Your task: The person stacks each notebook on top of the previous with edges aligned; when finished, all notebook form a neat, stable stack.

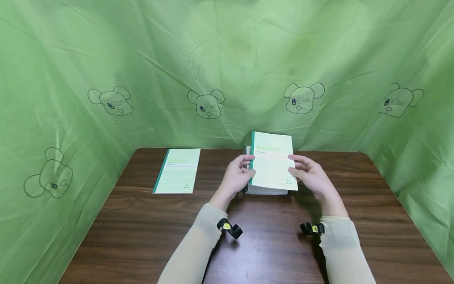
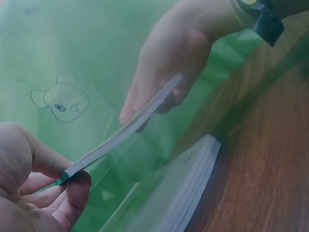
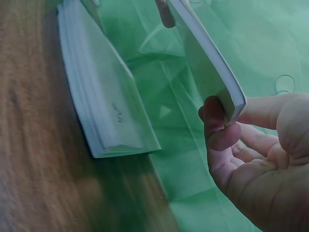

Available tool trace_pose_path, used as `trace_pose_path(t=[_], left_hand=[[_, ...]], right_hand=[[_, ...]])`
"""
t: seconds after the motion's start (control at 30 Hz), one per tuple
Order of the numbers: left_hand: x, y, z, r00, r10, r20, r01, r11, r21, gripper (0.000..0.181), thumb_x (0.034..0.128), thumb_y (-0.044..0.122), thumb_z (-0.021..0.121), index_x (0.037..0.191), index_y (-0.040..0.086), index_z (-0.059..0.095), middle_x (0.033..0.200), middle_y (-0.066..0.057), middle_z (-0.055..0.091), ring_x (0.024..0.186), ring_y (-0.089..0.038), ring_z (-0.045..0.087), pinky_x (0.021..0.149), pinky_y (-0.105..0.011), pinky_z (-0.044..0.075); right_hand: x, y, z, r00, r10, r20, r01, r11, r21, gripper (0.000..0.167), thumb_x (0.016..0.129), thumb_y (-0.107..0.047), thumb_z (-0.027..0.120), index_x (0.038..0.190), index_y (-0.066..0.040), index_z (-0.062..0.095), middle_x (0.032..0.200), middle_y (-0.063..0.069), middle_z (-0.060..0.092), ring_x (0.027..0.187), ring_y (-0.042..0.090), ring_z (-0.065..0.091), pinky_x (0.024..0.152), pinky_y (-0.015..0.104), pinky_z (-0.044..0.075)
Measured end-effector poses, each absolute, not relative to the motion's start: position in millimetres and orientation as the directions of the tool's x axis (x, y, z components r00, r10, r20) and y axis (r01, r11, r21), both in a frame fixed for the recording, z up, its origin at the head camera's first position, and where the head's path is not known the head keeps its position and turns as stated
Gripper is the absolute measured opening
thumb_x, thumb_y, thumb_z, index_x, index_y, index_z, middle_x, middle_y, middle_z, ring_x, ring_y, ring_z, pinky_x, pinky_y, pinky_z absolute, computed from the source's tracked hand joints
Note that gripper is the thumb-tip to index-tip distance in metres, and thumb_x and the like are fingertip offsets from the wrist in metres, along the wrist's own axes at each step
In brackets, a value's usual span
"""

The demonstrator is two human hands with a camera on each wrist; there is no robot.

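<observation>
Notebook (image 1: 272, 167), pale-covered with a green spine and "Gambit" printed on its front, is held in the air over a stack of notebooks (image 1: 267, 191); both wrist views show a gap beneath it. It lies between the two hands, touched at opposite sides. The left hand (image 1: 237, 177) pinches the spine; the right hand (image 1: 312, 175) pinches the fore-edge. Neither is spread wide: thumb and fingers are narrowed to the notebook's thickness.

Gripping both long edges appears intended to keep the pages together and the notebook steady; the printing reads upright for the person. Its lower right corner reaches past the side of the stack, so the two are not squared up.

From where I stand, the stack rests flat on the table (image 1: 134, 236), near the back edge and directly under the held item. I cannot give a reliable count of it. Its central position presumably suits both arms.

A second notebook (image 1: 177, 171), with a matching cover, lies flat to the left, well apart from the stack and from the left hand, spine also leftward. I judge the gap serves to keep it distinct.

Pale sleeves (image 1: 188, 250) and black wrist straps (image 1: 235, 232) are noted. Behind the table hangs a green cloth (image 1: 241, 59) marked with bear-head outlines (image 1: 205, 104).
</observation>
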State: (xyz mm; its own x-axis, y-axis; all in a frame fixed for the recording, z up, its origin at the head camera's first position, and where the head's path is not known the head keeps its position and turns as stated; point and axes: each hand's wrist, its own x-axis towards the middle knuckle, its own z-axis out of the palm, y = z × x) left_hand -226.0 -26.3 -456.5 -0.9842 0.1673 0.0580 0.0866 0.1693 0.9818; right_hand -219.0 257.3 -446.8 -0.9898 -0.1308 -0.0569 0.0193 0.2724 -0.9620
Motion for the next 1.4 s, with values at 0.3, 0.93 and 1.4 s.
trace_pose_path(t=[0.3,0.93,1.4], left_hand=[[-228.6,-35.8,-463.9,-0.986,0.159,0.043,0.083,0.255,0.963,0.043,0.0968,0.002,0.075,0.139,0.012,0.071,0.131,-0.013,0.070,0.091,-0.019,0.064,0.081,-0.033,0.056],[-233.6,-39.0,-478.0,-0.988,0.156,0.012,0.066,0.343,0.937,0.043,0.0961,0.004,0.077,0.137,0.013,0.071,0.131,-0.014,0.070,0.087,-0.018,0.066,0.074,-0.032,0.056],[-238.2,-40.9,-489.4,-0.990,0.143,0.011,0.069,0.404,0.912,0.042,0.0948,0.007,0.079,0.136,0.009,0.072,0.127,-0.013,0.070,0.084,-0.016,0.068,0.072,-0.031,0.056]], right_hand=[[-221.3,243.7,-455.5,-0.994,-0.101,-0.042,0.010,0.298,-0.955,0.055,0.108,-0.011,0.070,0.160,-0.005,0.053,0.140,0.029,0.066,0.096,0.009,0.064,0.080,0.030,0.056],[-223.1,234.2,-464.8,-0.996,-0.073,-0.044,0.014,0.373,-0.928,0.051,0.110,-0.012,0.066,0.159,-0.005,0.054,0.143,0.026,0.067,0.113,0.025,0.065,0.087,0.024,0.053],[-227.8,230.3,-480.4,-0.998,-0.055,-0.033,0.009,0.392,-0.920,0.050,0.110,-0.015,0.067,0.157,-0.004,0.055,0.146,0.025,0.066,0.121,0.029,0.060,0.097,0.030,0.047]])
